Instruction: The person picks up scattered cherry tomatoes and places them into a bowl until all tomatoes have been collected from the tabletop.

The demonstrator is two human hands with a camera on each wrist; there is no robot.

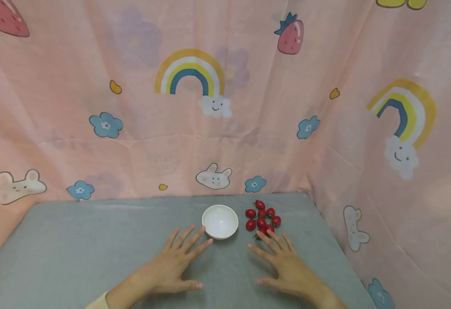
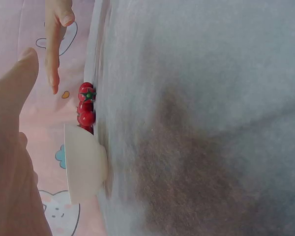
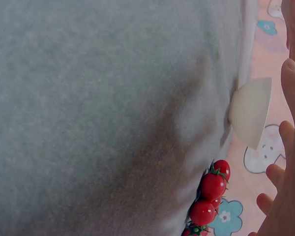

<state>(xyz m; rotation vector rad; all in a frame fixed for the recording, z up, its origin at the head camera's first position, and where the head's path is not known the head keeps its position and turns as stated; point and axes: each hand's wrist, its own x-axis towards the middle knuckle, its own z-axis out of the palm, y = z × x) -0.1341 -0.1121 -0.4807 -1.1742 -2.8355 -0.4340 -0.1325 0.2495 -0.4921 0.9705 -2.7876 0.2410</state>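
A white bowl (image 1: pixel 220 222) stands upright on the grey cloth, its inside bare. Right beside it lies a group of several red cherry tomatoes (image 1: pixel 261 222) with green stems. My left hand (image 1: pixel 175 262) hovers over the cloth with fingers spread, its fingertips overlapping the bowl's near rim in the head view. My right hand (image 1: pixel 285 266) is likewise spread and holds nothing, with fingertips in front of the nearest tomatoes. Both wrist views show the hands raised above the cloth; the bowl (image 2: pixel 83 164) and the tomatoes (image 3: pixel 212 187) rest on it beyond them.
The grey cloth (image 1: pixel 94 244) covers the tabletop. A pink curtain (image 1: pixel 140 163) printed with rainbows, flowers and rabbits hangs along the back edge and down the right side.
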